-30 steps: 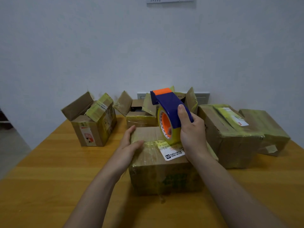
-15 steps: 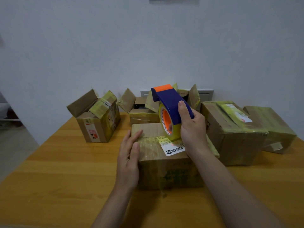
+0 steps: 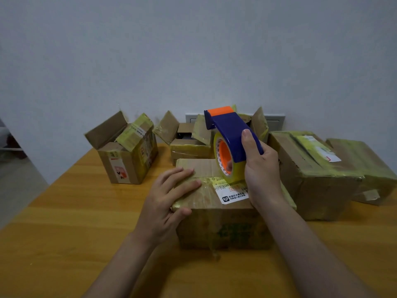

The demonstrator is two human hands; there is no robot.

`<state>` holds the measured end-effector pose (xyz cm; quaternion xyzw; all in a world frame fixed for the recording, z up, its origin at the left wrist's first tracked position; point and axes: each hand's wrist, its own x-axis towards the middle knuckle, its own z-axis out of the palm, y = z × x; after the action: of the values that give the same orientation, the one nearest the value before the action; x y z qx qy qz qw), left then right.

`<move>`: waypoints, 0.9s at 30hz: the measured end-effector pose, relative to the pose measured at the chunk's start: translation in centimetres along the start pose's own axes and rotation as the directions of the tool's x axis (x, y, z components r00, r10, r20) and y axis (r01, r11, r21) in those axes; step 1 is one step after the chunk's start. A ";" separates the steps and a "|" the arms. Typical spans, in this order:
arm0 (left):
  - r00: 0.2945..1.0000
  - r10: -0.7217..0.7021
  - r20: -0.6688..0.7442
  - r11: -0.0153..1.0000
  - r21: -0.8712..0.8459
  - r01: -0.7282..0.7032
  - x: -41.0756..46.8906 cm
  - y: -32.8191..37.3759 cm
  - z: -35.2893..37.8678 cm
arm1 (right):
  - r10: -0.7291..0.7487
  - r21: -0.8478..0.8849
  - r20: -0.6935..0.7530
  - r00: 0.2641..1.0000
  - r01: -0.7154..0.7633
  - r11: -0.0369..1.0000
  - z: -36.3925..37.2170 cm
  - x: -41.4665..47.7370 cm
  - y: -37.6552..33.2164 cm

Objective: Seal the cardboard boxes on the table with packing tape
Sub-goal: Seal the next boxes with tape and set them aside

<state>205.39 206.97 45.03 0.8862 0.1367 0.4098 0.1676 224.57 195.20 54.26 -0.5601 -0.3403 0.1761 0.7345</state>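
Near box (image 3: 223, 229): a closed cardboard carton on the wooden table (image 3: 64, 233), at the front centre, its top wrapped in yellowish tape. A loose strand of tape hangs off its front face down to the table.

The left hand (image 3: 165, 203) lies flat on the left part of the near box's top, fingers straight and spread, thumb down over the front left corner. It grips nothing.

A white label (image 3: 234, 195) with black print sits on the right part of the near box's top, close to the front edge.

The right hand (image 3: 262, 175) grips a blue tape dispenser (image 3: 232, 134) with an orange tip, thumb along the blue handle. The dispenser's yellowish tape roll (image 3: 236, 171) stands upright and touches the near box's top just behind the label.

To the right of the near box, close beside it, stands a larger sealed box (image 3: 318, 183) with a label on top. A second taped box (image 3: 373, 168) lies beyond that one, further right.

Behind the near box sits an open box (image 3: 191, 147) with its flaps up. To the left rear of the near box, apart from it, stands another open box (image 3: 126, 160) with raised flaps.

Furthest behind the near box is a plain wall (image 3: 193, 50) with a socket plate (image 3: 277, 122), partly hidden.
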 end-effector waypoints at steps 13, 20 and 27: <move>0.903 -0.371 -0.215 0.882 -0.386 0.270 1.0 4.1 2.1 | -0.023 -0.035 0.008 1.000 0.023 0.999 0.2 0.0 0.1; 0.729 -0.606 -0.318 0.756 -0.516 0.402 0.4 5.1 3.4 | -0.012 0.006 0.014 1.000 0.012 1.000 0.2 -0.3 -0.2; 0.695 -0.594 -0.406 0.805 -0.324 0.498 -0.2 5.0 2.2 | 0.008 0.045 0.014 1.000 -0.009 0.999 0.2 -0.5 -0.7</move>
<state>207.53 201.93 45.58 0.6515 0.3927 0.5620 0.3249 224.00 194.77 54.74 -0.5437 -0.3391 0.1908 0.7436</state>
